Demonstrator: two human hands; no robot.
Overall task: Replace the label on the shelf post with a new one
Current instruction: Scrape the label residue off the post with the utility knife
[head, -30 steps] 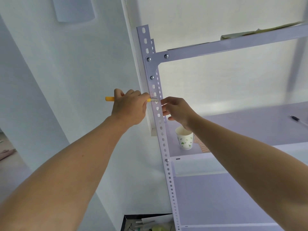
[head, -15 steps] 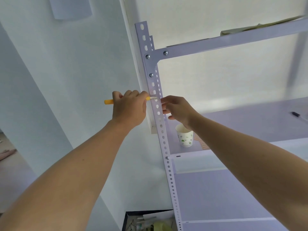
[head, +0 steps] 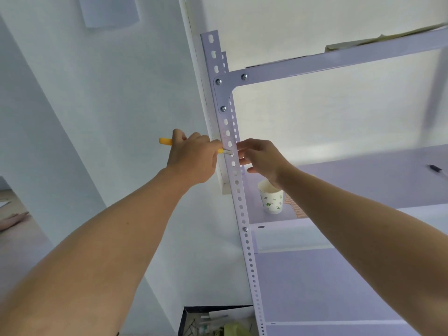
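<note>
Left hand (head: 194,161) gripping yellow scraper (head: 164,141) at shelf post (head: 238,197), right hand (head: 261,158) relaxed, touching it; paper cup (head: 271,198), bin (head: 184,321) holding papers

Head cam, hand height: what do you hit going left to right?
yellow tool handle → left hand → shelf post → right hand → pen far right on the shelf

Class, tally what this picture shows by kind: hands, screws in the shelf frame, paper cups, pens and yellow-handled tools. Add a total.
Hands: 2, the left hand and the right hand
Screws: 4
Paper cup: 1
Pen: 1
Yellow-handled tool: 1
Total: 9
</note>
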